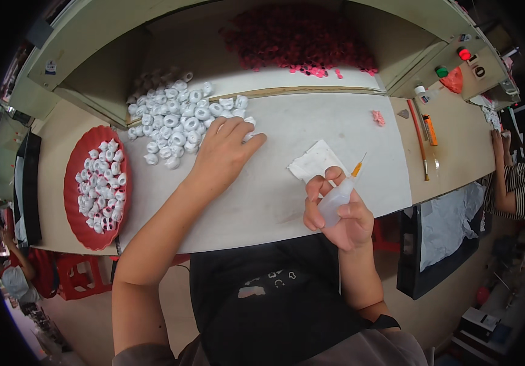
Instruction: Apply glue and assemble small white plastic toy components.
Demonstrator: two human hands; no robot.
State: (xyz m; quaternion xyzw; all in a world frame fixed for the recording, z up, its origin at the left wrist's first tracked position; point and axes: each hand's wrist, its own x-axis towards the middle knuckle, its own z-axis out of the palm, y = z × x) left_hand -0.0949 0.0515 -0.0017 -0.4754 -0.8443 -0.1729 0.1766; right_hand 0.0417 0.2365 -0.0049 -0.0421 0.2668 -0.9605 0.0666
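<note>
In my right hand [346, 219] is a translucent white squeeze bottle [335, 201] with an amber-yellow needle tip [357, 168] pointing up and to the right. My fingers are wrapped round its body. My left hand [229, 148] lies palm down at the right edge of a pile of small white ring-like pieces [174, 119]. Its fingers are slightly bent and apart, touching or just over the nearest pieces; what is under them is partly hidden. Below and left of the pile, a red scalloped tray [72, 210] holds many similar white pieces, some with dark pink spots.
A heap of dark pink discs [302, 43] fills the back shelf. Beside the bottle lies a folded white cloth [314, 157]; a pink crumpled scrap [378, 118] is farther right. A brush [418, 131], an orange cutter [430, 130] and a small white-capped bottle [421, 93] lie at right. Another person [514, 183] sits far right.
</note>
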